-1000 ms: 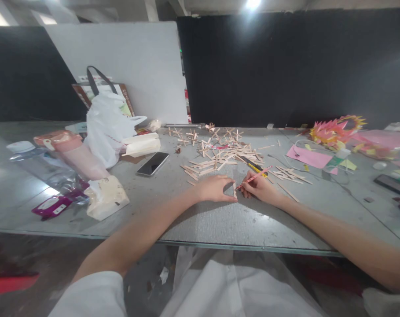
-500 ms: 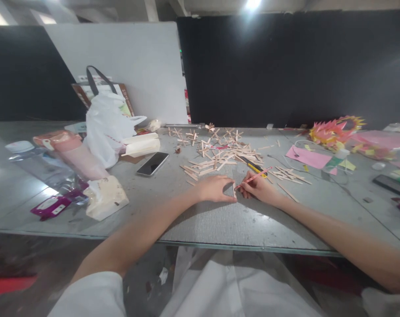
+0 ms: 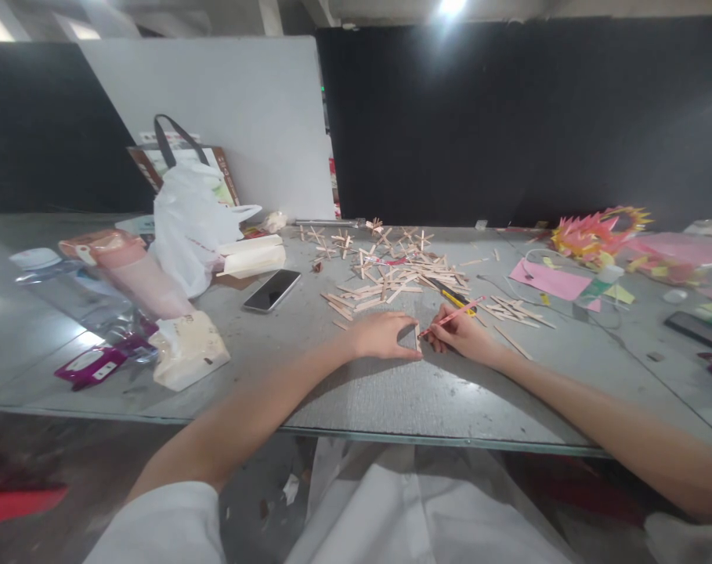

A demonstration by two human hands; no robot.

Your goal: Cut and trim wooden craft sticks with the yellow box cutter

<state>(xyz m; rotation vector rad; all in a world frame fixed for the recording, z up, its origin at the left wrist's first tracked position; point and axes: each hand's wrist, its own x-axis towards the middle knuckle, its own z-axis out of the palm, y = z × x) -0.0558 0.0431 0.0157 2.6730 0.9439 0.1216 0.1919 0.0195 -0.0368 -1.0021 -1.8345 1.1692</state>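
Stick (image 3: pixel 417 338) lay flat on table (image 3: pixel 391 392), just before you, near side of stick pile (image 3: pixel 402 278). Your left hand (image 3: pixel 382 335) curled over it, thumb and forefinger pinning it down, likely so it wouldn't slide. Your right hand (image 3: pixel 464 333) closed round pencil (image 3: pixel 453 312) in writing grip, tip seemingly touching stick's edge. Hand's heel rested on table, probably to steady tip. Knife (image 3: pixel 449 296) lay just behind pencil.

Hidden and cropped bits around the hands
The left hand (image 3: pixel 382 335) covers most of the little wooden piece (image 3: pixel 417 338) near the counter's (image 3: pixel 391 395) front edge, so its shape and the fingers' hold cannot be told. The pencil (image 3: pixel 454 311) tip is too small to read. At the right edge a dark flat object (image 3: pixel 699 329) is cropped, and the clear bottle (image 3: pixel 67 286) at the left edge is blurred.
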